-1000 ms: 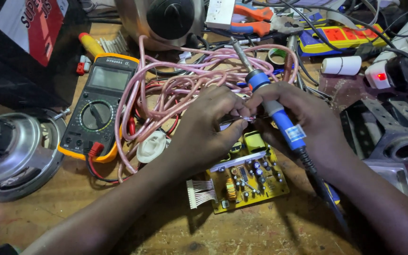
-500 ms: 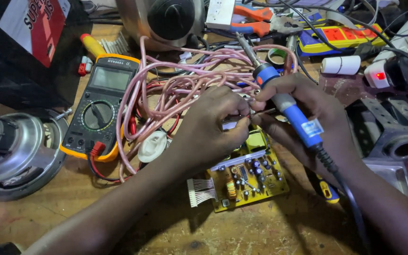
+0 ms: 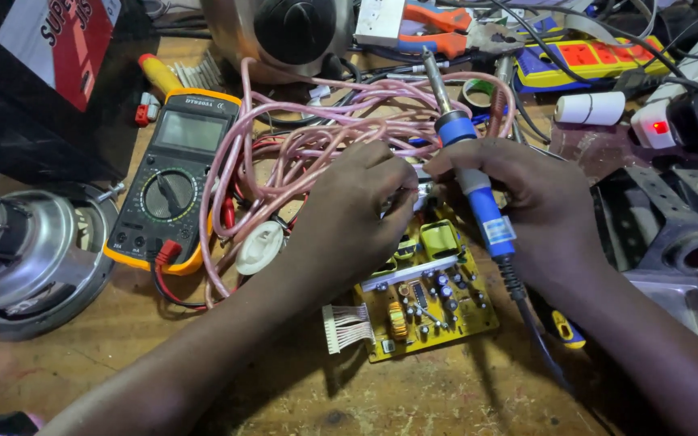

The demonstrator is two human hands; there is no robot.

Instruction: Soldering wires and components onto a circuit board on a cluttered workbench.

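A yellow circuit board [image 3: 428, 295] with small components and a white connector lies on the wooden bench. My left hand [image 3: 349, 218] rests over its far end, fingers pinched on a small pale part between both hands. My right hand [image 3: 539, 202] grips a blue-handled soldering iron [image 3: 478, 190] with its metal tip pointing away, up toward the back of the bench. Both hands meet just above the board, fingertips touching.
A yellow-cased multimeter [image 3: 171, 182] lies left, beside a tangle of pink cable [image 3: 317, 137]. A round metal motor housing [image 3: 30, 254] sits at far left. Behind are a power strip [image 3: 591, 60], orange-handled pliers [image 3: 438, 20] and a metal bracket [image 3: 672, 234] at right.
My right hand has swung the soldering iron more upright, its tip now pointing farther away. My left hand stays on the board's far end.
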